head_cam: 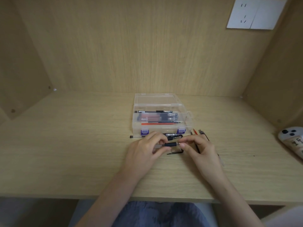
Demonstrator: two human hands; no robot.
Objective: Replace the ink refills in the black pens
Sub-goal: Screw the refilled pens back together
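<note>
Pinching black pen (170,144) at both ends over desk (82,145), before clear box (157,129): left hand (144,149) on barrel, right hand (199,149) on tip. Apparently unscrewing tip; next, twist apart, then refill (165,122) from box.

- Nothing here can be read outright.
- Black pen (154,111) lying in the clear box (183,115): pale print near its left end, too small to make out.
- White device (293,140) at the right edge of the desk: dark marks on its tan band, possibly characters, but too blurred and cut off for me to read.
</note>
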